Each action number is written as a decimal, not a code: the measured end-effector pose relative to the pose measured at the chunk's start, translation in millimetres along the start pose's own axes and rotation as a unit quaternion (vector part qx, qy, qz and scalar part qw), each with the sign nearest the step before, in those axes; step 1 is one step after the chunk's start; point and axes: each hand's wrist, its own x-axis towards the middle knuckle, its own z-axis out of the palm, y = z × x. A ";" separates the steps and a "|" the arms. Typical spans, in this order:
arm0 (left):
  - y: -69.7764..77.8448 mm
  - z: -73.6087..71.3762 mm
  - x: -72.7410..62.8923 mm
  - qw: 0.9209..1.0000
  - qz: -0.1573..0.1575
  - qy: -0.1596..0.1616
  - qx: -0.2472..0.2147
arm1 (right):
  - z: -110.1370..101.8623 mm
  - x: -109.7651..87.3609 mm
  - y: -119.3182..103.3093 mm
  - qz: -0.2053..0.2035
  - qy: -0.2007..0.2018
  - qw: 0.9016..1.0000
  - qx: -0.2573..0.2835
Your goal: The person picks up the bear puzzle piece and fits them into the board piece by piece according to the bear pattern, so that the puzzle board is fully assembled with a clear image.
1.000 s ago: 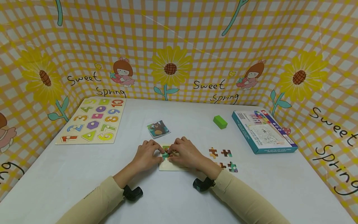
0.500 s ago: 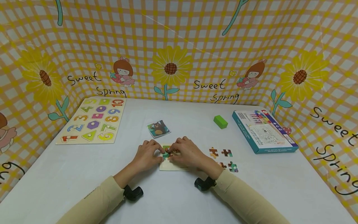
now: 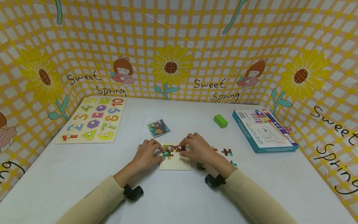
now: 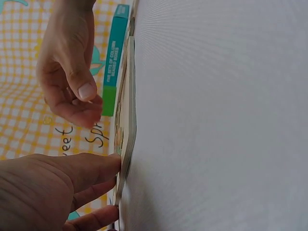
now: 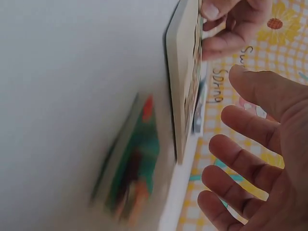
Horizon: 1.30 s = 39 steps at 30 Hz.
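Note:
A pale wooden puzzle board lies in front of me, with joined pieces of a bear picture along its far left part. My left hand holds the board's left edge; in the left wrist view its thumb rests right at the rim. Over the board's far right corner hovers my right hand, its fingers spread and relaxed with nothing between them in the right wrist view. Loose jigsaw pieces lie to the right, some hidden under the right wrist. One piece looks blurred beside the board.
A bear picture card lies beyond the board. At the far left is a number and shape board. To the right stand a green block and a flat teal-edged box. Checked cloth surrounds the table.
My right hand has moved right from the middle of the board, uncovering the bear's face piece and the bare lower part. The left hand stays at the left edge.

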 end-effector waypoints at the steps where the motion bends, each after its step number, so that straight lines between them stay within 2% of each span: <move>1: 0.2 -0.2 -0.2 1.000 0.000 0.001 0.000 | -1.5 -2.2 2.0 0.003 0.002 1.000 0.002; 8: 1.0 -1.1 -1.0 1.000 0.002 0.002 -0.002 | -11.1 -18.4 15.5 0.034 0.012 0.999 0.018; 16: -0.2 -0.7 -0.8 1.000 0.006 0.002 -0.005 | -21.1 -35.4 35.9 0.050 0.031 0.998 0.018; 28: -0.3 0.2 0.5 1.000 -0.001 -0.002 -0.003 | -29.2 -53.9 59.4 0.102 0.024 0.994 0.018; 39: -0.3 0.5 0.5 1.000 0.001 0.000 0.000 | -30.5 -69.3 82.2 0.115 0.014 0.993 0.025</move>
